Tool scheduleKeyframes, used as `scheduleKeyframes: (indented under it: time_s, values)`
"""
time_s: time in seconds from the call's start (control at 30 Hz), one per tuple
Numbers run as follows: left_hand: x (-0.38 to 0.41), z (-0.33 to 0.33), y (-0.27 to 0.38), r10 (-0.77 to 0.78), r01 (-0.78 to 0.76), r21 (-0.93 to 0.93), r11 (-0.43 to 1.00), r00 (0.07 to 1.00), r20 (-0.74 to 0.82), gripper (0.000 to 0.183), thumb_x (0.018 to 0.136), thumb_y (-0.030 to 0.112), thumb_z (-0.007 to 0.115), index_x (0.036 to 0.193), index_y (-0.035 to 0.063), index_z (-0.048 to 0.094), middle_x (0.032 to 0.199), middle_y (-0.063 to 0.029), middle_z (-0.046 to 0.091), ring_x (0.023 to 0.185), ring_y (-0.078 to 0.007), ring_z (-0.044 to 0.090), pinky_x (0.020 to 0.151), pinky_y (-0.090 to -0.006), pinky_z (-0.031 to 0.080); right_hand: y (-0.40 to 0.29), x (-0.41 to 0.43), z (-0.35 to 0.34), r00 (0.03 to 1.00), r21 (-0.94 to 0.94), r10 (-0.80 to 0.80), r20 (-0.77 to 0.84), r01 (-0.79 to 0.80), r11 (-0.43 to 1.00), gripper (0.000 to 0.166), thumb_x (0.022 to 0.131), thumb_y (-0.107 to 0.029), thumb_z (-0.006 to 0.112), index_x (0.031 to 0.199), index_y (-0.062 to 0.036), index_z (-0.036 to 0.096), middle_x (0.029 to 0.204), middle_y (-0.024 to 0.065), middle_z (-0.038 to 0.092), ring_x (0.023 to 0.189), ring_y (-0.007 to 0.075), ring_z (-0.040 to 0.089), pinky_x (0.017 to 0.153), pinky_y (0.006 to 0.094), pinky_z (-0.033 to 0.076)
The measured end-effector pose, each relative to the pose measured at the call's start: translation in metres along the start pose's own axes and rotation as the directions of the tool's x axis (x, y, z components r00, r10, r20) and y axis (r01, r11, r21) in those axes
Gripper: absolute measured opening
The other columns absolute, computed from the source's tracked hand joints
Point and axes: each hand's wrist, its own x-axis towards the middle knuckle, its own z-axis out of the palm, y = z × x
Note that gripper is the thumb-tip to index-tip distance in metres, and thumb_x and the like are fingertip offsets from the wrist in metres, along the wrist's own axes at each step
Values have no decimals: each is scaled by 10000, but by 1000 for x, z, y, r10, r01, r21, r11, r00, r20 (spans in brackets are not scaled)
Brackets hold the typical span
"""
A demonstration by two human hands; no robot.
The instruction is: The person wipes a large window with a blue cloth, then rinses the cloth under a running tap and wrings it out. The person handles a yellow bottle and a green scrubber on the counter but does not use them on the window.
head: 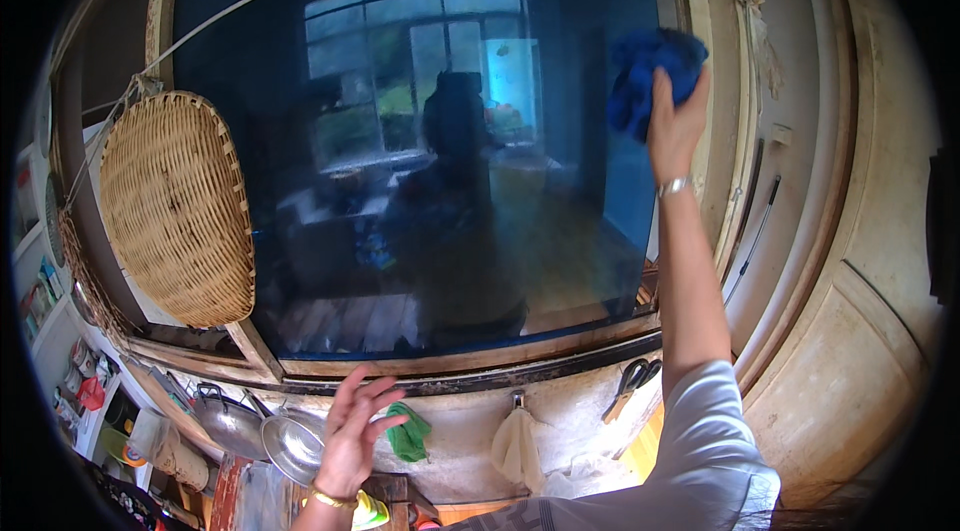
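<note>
A large dark glass pane [450, 178] in a worn wooden frame fills the middle of the view and reflects a window and a person's outline. At its upper right edge, my right hand [679, 111] presses a crumpled blue cloth [651, 77] against the glass. My left hand [356, 430] is raised below the pane's lower frame, fingers spread and holding nothing. Just right of its fingertips hangs a green cloth [409, 433].
A woven bamboo basket [176, 208] hangs at the left from a cord stretched across the pane. Below are a wok [231, 426], a metal strainer [294, 448], a cream cloth [517, 448] and black-handled scissors [634, 383]. Shelves with containers stand at lower left.
</note>
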Motion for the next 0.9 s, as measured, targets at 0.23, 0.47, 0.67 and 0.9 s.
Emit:
scheduleKeyframes:
  time_s: [0.23, 0.47, 0.67, 0.9]
  values:
    - [-46, -57, 4, -5, -23, -67, 998, 921, -389, 388, 992, 254, 477, 1342, 92, 438, 1116, -155, 627, 962, -240, 645, 714, -352, 579, -21, 103, 89, 995, -215, 92, 38, -82, 973, 537, 812, -342, 606, 1077, 111, 487, 1055, 382, 555, 981, 480, 580, 873, 511, 487]
    - [-67, -79, 11, 51, -73, -25, 997, 870, -491, 420, 983, 354, 497, 1317, 104, 451, 1044, -120, 646, 876, -193, 655, 649, -292, 563, -73, 118, 155, 998, -71, 62, 22, -60, 996, 499, 813, -235, 628, 1201, 66, 542, 1020, 287, 634, 976, 436, 605, 857, 468, 478]
    - [-80, -93, 13, 51, -95, -56, 994, 850, -524, 414, 987, 325, 493, 1319, 84, 439, 1020, -138, 648, 847, -207, 661, 636, -294, 565, -146, 62, 172, 972, -90, -76, 224, 98, 991, 588, 795, -238, 620, 1305, 18, 478, 1205, 278, 559, 1122, 405, 539, 949, 436, 450]
    - [-87, -109, 16, 52, -105, -65, 992, 837, -545, 380, 976, 268, 517, 1300, 81, 452, 1016, -125, 654, 840, -200, 663, 616, -285, 554, -192, -15, 178, 617, 41, -404, 675, 515, 856, 572, 813, -239, 611, 1336, -46, 481, 1296, 193, 533, 1128, 402, 515, 945, 451, 460]
